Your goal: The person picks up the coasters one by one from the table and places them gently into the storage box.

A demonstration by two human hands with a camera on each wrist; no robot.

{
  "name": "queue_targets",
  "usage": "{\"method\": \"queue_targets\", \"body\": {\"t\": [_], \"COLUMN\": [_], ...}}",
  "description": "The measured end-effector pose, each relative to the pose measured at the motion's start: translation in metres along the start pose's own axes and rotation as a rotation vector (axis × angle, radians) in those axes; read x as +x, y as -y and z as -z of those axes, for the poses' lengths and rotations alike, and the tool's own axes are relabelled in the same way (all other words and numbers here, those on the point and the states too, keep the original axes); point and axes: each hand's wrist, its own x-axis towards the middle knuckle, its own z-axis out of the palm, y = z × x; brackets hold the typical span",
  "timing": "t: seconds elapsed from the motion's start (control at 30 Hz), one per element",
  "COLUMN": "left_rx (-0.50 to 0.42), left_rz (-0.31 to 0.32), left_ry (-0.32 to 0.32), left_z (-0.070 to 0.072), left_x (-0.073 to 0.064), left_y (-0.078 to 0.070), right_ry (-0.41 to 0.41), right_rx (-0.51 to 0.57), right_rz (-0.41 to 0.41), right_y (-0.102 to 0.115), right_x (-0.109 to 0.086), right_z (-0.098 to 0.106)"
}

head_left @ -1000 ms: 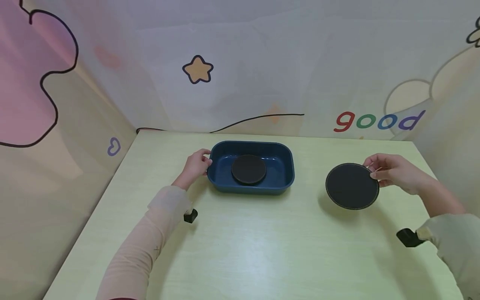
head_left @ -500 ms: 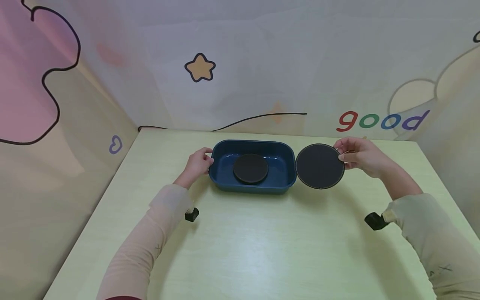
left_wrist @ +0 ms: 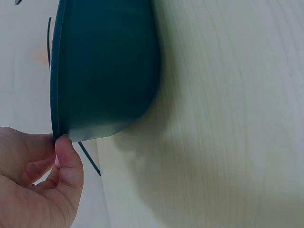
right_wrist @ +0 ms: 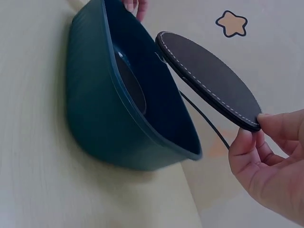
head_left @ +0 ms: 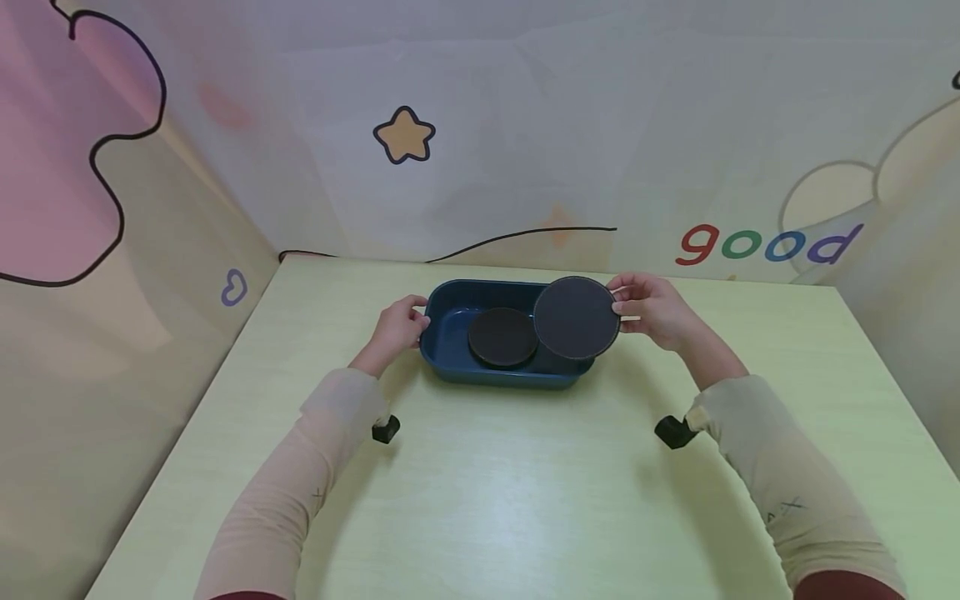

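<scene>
A dark blue rectangular tub (head_left: 450, 372) with rounded corners stands on the table. Its left rim is pinched between the thumb and fingers of my left hand (head_left: 397, 326). Inside, on the tub's floor, lies a round black coaster (head_left: 502, 337). My right hand (head_left: 657, 312) pinches another round black coaster (head_left: 577, 318) by its right edge, raised above the tub's right half. White stitching runs along the held coaster's edge (right_wrist: 209, 80) in the right wrist view. That view shows it tilted over the tub's opening (right_wrist: 156, 95), apart from the coaster inside.
The pale wooden table (head_left: 480, 483) reaches back to a printed cloth wall (head_left: 510, 150) with a star and the word "good". More cloth (head_left: 150, 375) rises along the table's left side. A small black device (head_left: 677, 432) sits at the right sleeve, another (head_left: 386, 429) at the left.
My right hand has carried its coaster leftward from the right side of the table to over the tub's right half. My left hand stays on the tub's rim.
</scene>
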Motion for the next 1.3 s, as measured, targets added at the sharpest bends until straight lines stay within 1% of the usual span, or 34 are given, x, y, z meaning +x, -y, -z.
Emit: {"method": "queue_targets", "body": {"t": [0.3, 0.47, 0.63, 0.8, 1.0, 1.3], "left_rx": [-0.006, -0.009, -0.006, -0.013, -0.016, -0.026], "left_rz": [-0.005, 0.003, 0.011, 0.024, -0.008, -0.007], "left_ry": [0.002, 0.004, 0.011, 0.013, 0.001, -0.002], "left_z": [0.001, 0.0, -0.001, -0.001, 0.0, 0.0], "left_x": [0.001, 0.001, 0.002, 0.002, 0.001, 0.001], "left_y": [0.0, 0.0, 0.001, 0.0, 0.001, 0.002], "right_ry": [-0.063, -0.096, -0.133, -0.151, -0.174, -0.187], "right_rx": [0.115, 0.133, 0.138, 0.152, 0.194, 0.16], "right_rz": [-0.058, -0.09, -0.114, -0.156, -0.212, -0.237], "right_y": [-0.009, -0.013, -0.016, -0.019, -0.026, -0.037], "right_x": [0.025, 0.035, 0.043, 0.051, 0.059, 0.066], "right_z": [-0.038, -0.058, -0.071, -0.082, -0.091, -0.098]}}
